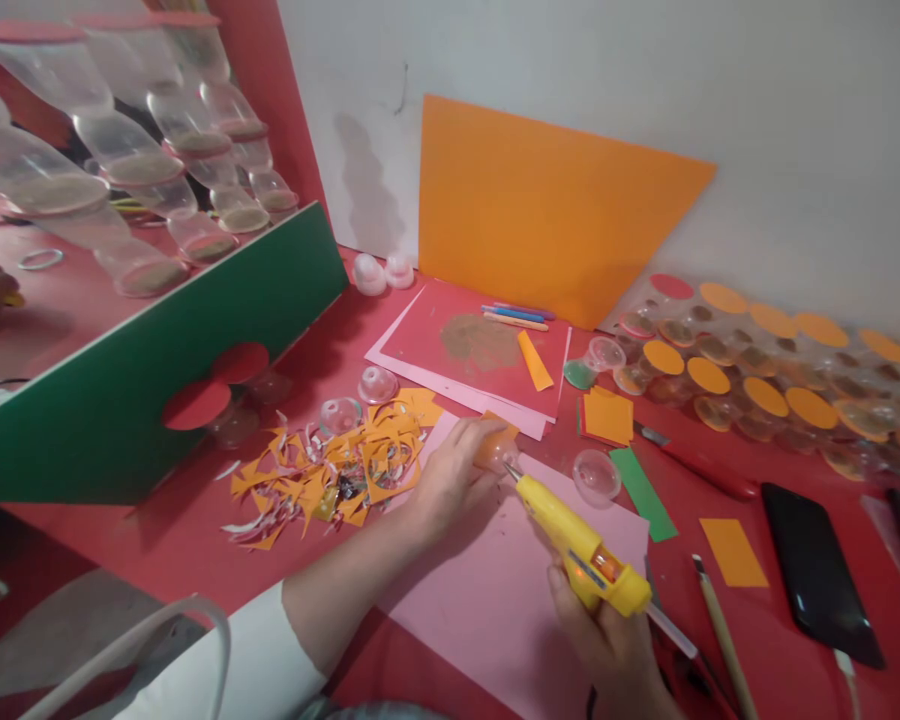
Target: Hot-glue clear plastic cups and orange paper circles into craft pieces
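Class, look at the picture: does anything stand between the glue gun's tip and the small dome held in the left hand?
Nothing visible does. The glue gun in the right hand has its tip right at the dome, which the left hand grips from the other side, over the pink sheet.

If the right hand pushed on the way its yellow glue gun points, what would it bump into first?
Probably the small orange-topped piece held by the left hand; the glue gun in the right hand has its nozzle almost touching it.
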`<act>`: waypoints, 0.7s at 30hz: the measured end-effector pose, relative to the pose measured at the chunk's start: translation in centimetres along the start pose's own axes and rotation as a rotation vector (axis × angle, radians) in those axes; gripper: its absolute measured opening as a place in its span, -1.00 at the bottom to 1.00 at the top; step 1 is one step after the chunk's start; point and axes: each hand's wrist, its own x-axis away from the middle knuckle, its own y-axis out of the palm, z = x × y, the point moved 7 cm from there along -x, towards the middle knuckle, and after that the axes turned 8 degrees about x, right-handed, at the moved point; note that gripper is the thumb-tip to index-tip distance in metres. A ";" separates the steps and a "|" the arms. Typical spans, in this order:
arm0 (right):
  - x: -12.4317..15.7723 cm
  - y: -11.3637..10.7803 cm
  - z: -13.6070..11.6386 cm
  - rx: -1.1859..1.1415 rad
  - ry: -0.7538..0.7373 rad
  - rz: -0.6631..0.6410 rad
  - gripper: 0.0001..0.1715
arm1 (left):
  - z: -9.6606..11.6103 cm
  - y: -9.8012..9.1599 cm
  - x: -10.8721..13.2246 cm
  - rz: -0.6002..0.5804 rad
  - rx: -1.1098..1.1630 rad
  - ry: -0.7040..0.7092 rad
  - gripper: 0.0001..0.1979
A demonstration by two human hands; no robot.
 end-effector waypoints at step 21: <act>1.2 0.1 2.3 0.084 -0.260 -0.051 -0.84 | -0.4 -0.5 -0.2 0.067 0.066 -0.160 -0.54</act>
